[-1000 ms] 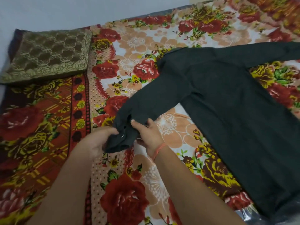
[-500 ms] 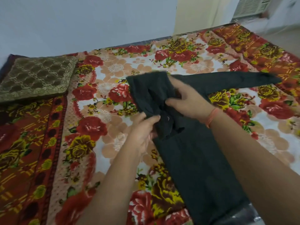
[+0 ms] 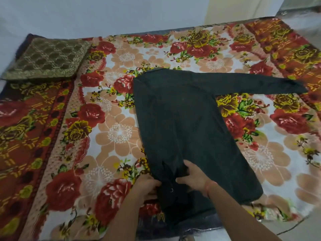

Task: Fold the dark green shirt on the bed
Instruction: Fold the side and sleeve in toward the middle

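Observation:
The dark green shirt [image 3: 182,122] lies flat on the bed's floral blanket [image 3: 112,133], collar end far from me. Its left sleeve is folded inward and runs down along the body. The cuff of that sleeve sits near the hem, and both hands pinch it there. My left hand [image 3: 147,186] grips the cuff from the left side. My right hand [image 3: 192,177] presses and holds the cuff from the right, an orange thread around its wrist. The other sleeve [image 3: 257,85] stretches out to the right, lying flat.
A brown-gold patterned pillow [image 3: 46,61] lies at the far left corner of the bed. A white wall runs behind the bed. The bed's near edge [image 3: 199,228] is just below the shirt's hem, with floor beyond at the lower right.
Both hands carried the left sleeve's cuff from out on the blanket across the shirt and down onto its body near the hem. The sleeve now lies folded along the shirt.

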